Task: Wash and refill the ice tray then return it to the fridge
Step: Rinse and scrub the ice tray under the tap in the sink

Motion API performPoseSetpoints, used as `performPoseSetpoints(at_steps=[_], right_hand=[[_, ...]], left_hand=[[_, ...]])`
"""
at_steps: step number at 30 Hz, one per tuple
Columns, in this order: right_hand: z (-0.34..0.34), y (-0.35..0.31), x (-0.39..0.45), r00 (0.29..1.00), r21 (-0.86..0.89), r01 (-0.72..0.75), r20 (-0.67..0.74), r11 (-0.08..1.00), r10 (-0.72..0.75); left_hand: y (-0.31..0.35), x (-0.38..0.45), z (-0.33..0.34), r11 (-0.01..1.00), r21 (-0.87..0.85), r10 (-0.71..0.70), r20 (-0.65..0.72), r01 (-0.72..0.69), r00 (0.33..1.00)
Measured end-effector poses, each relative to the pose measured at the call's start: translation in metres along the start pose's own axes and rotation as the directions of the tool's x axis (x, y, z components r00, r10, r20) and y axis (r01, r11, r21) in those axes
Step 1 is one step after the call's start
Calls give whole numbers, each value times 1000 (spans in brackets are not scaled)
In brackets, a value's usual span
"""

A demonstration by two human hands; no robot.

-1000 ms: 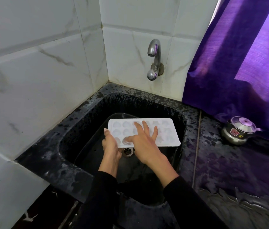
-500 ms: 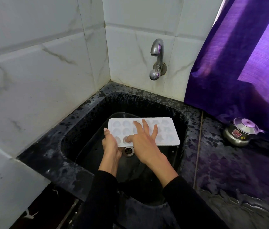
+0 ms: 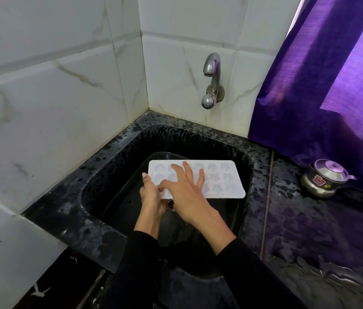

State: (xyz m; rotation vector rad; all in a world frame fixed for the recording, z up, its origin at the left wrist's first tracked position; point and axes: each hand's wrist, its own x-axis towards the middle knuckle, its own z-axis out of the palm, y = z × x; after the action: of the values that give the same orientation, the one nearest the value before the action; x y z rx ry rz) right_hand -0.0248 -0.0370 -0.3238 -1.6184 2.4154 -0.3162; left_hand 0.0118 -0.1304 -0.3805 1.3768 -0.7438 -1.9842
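White plastic ice tray [image 3: 218,181], shaped moulds, held level over glossy black speckled sink [image 3: 113,152]. Left hand [image 3: 151,195] pinching tray's near-left corner. Right hand [image 3: 187,192] spread flat on top, fingers splayed. Chrome tap [image 3: 211,81] beyond hands.

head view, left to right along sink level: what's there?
White tiled wall → left hand → right hand → ice tray → black countertop → small steel pot.
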Motion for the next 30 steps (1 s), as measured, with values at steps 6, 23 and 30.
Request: performPoseSetpoints(at_steps=[6,23,30], right_hand=[[6,-3,5,997,-41,-4,70,999,7],[17,4,5,998,14,-23,63,1000,22],[-2,33,0,909,380,-182,-287,907,302]], left_hand=[[-1,-1,-1,999,33,-23,-14,23,1000],[-4,2,0,1000,8,-16,-23,16,1000],[3,7,1,999,-44,-31,-1,31,1000]])
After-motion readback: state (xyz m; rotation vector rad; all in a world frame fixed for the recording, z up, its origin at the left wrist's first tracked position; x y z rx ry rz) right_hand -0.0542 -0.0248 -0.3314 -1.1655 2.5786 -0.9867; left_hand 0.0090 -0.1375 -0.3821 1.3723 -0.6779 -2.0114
